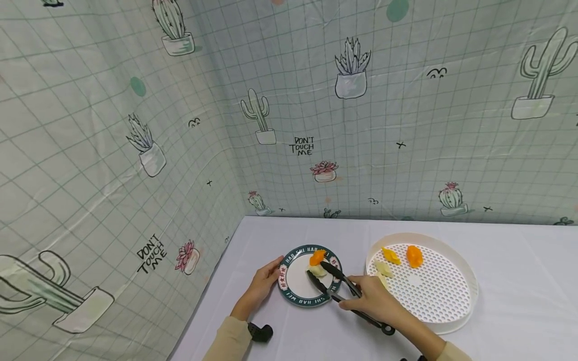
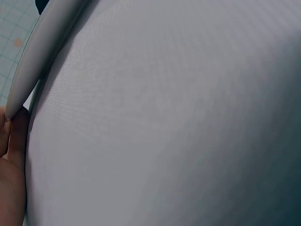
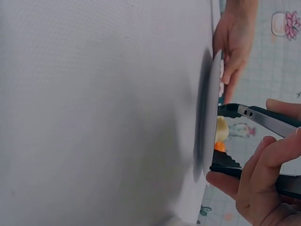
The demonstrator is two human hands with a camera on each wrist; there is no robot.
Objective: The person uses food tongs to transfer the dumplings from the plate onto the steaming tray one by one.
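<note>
A round plate [image 1: 296, 273] with a dark green lettered rim sits at the middle of the table. My left hand [image 1: 262, 283] pinches its left rim; in the right wrist view the left hand [image 3: 235, 40] also shows at that rim. On the plate lie an orange piece of food [image 1: 316, 257] and a pale yellow piece [image 1: 318, 271], their kind unclear. My right hand [image 1: 377, 300] grips black tongs [image 1: 336, 297] from the right, with the tips spread beside these pieces. In the right wrist view both tong arms [image 3: 268, 123] stand apart.
A white perforated round tray [image 1: 469, 306] stands to the right, bearing an orange piece [image 1: 414, 256], a yellow piece [image 1: 391, 255] and pale pieces [image 1: 384, 269]. Patterned cloth [image 1: 289, 115] hangs behind and at the left. A black object [image 1: 260, 332] sits by my left wrist.
</note>
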